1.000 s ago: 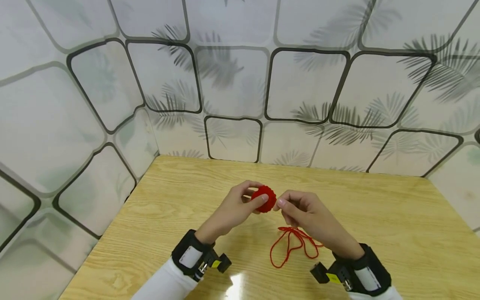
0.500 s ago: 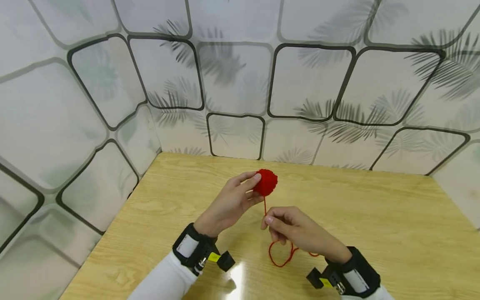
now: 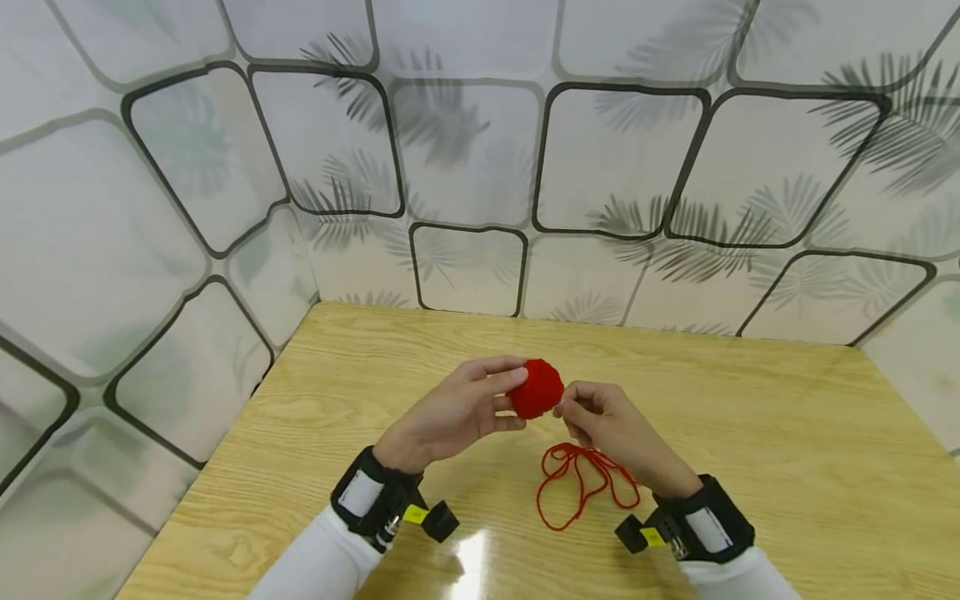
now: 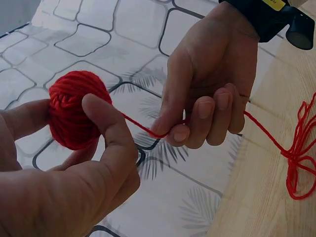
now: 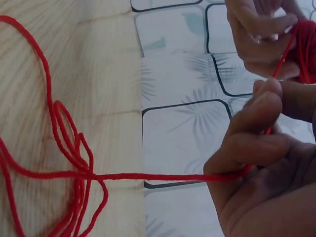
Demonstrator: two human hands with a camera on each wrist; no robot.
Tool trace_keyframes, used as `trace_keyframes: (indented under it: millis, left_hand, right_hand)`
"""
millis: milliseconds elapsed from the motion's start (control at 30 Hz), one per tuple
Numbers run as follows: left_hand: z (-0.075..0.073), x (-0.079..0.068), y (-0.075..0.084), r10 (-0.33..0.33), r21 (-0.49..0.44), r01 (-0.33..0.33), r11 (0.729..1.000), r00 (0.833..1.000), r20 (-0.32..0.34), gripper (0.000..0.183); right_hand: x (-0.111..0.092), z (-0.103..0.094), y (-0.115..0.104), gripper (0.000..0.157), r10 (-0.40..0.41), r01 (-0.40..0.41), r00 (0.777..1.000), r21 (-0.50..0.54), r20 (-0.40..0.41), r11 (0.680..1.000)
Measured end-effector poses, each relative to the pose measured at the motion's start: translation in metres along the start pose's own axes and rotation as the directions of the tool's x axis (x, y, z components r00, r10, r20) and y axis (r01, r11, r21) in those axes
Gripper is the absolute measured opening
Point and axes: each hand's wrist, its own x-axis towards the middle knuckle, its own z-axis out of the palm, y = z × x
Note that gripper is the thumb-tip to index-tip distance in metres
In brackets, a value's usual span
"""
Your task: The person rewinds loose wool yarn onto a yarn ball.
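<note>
My left hand holds a small ball of red yarn above the table, thumb on one side and fingers on the other. Close to the ball's right side, my right hand pinches the strand between thumb and index finger. In the left wrist view a short taut length of it runs from the wound ball to those fingertips. The strand then passes through the curled right fingers and leads down to a loose, looped bundle of yarn on the table.
The wooden table extends to a wall covered in a leaf and stone-outline pattern, behind and at the left. Black wrist straps with small cameras sit on both wrists, such as the left camera. A light reflection lies near the front.
The right hand first dropped below the ball, drawing the strand down, then rose again to the ball's right side. The left hand lifted and turned the ball, then lowered it slightly.
</note>
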Motion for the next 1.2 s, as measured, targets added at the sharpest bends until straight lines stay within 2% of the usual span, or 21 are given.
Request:
trace_keyframes:
  millis: [100,167,233,300,433,500,567,600,667,800,867,933,1033,1200]
  left_hand:
    - [0.001,-0.001,0.0,-0.032,0.102,0.029,0.994,0.999,0.037,0.047]
    - [0.002,-0.001,-0.001,-0.031,0.222,0.021,0.975,0.999,0.043,0.043]
    - [0.004,-0.001,-0.003,-0.016,0.354,0.005,0.935,0.999,0.028,0.039]
    - [0.006,0.0,-0.005,0.012,0.476,-0.014,0.879,1.0,0.008,0.036]
    - [0.008,0.002,-0.011,0.081,0.633,-0.021,0.774,0.994,-0.066,0.037]
    - [0.009,0.004,-0.014,0.122,0.668,-0.018,0.744,0.987,-0.108,0.037]
    - [0.009,0.006,-0.017,0.164,0.676,-0.019,0.737,0.975,-0.152,0.038]
    - [0.009,0.007,-0.018,0.186,0.671,-0.023,0.741,0.967,-0.173,0.039]
    - [0.009,0.009,-0.019,0.224,0.634,-0.043,0.772,0.952,-0.208,0.04]
    - [0.008,0.014,-0.018,0.259,0.467,-0.108,0.878,0.927,-0.272,0.045]
    - [0.008,0.014,-0.015,0.237,0.337,-0.134,0.932,0.928,-0.287,0.047]
    - [0.008,0.014,-0.013,0.205,0.21,-0.148,0.966,0.937,-0.282,0.049]
    - [0.008,0.013,-0.009,0.153,0.065,-0.141,0.988,0.953,-0.262,0.051]
    - [0.008,0.011,-0.005,0.121,-0.042,-0.133,0.99,0.969,-0.215,0.054]
  right_hand:
    - [0.002,-0.004,-0.003,0.03,-0.008,0.009,0.998,0.005,-0.056,1.0]
    - [0.003,-0.006,-0.007,0.033,-0.013,0.013,0.996,0.004,-0.087,1.0]
    - [0.003,-0.007,-0.011,0.035,-0.016,0.016,0.994,0.004,-0.111,1.0]
    - [0.002,-0.007,-0.015,0.036,-0.016,0.017,0.992,0.005,-0.128,1.0]
    - [-0.003,-0.005,-0.022,0.033,-0.05,0.049,0.992,-0.015,-0.119,0.999]
    - [-0.005,-0.003,-0.025,0.031,-0.078,0.077,0.992,-0.02,-0.096,0.997]
    - [-0.009,0.0,-0.027,0.028,-0.119,0.118,0.991,-0.028,-0.064,0.993]
    - [-0.01,0.002,-0.028,0.026,-0.15,0.149,0.988,-0.035,-0.039,0.988]
    - [-0.013,0.007,-0.03,0.021,-0.214,0.214,0.977,-0.041,0.02,0.976]
    - [-0.017,0.016,-0.028,0.017,-0.294,0.304,0.945,-0.048,0.146,0.952]
    - [-0.017,0.02,-0.026,0.018,-0.288,0.301,0.938,-0.039,0.191,0.953]
    - [-0.017,0.024,-0.022,0.019,-0.275,0.289,0.936,-0.033,0.222,0.957]
    - [-0.015,0.027,-0.016,0.02,-0.255,0.272,0.936,-0.039,0.243,0.962]
    - [-0.011,0.027,-0.006,0.023,-0.219,0.239,0.941,-0.049,0.259,0.97]
